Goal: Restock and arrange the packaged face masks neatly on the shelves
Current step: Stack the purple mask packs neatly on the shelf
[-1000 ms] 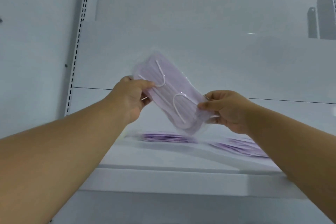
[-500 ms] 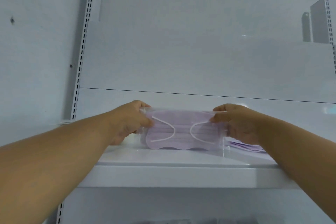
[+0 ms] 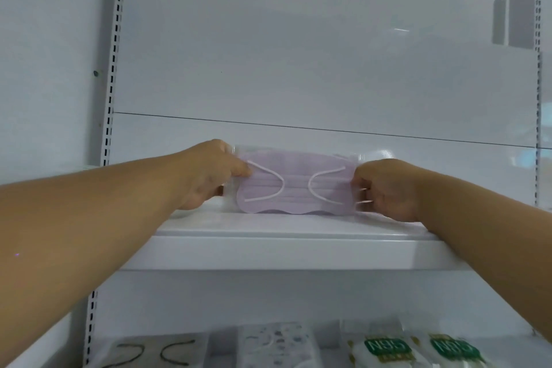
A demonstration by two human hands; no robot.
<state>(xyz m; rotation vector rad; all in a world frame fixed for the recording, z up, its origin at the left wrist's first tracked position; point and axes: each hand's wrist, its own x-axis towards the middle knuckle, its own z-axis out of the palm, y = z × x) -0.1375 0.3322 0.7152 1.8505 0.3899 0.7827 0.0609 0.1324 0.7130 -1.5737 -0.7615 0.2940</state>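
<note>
Lilac and sealed in clear plastic, a packaged face mask (image 3: 294,185) stands on its long lower edge at the middle of a white upper shelf (image 3: 286,245), its long axis running left to right, parallel to the shelf's front lip. The left hand (image 3: 209,175) pinches the pack's left end, thumb across the front near an ear loop; the right hand (image 3: 385,185) pinches the right end, fingers curled round the wrapper's edge. Each grip sits at an opposite end of the pack, so the mask lies squarely between them and neither hand is plainly nearer. The pack's face is turned toward the camera, upright or very nearly so, with the white back panel (image 3: 298,69) behind it; whether it touches that panel cannot be told. Nothing visible blocks the shelf surface in front. On the lower shelf, other packaged masks (image 3: 277,343) lie flat, beside green-labelled packs (image 3: 418,348). A perforated upright (image 3: 115,54) borders the bay at left.
</note>
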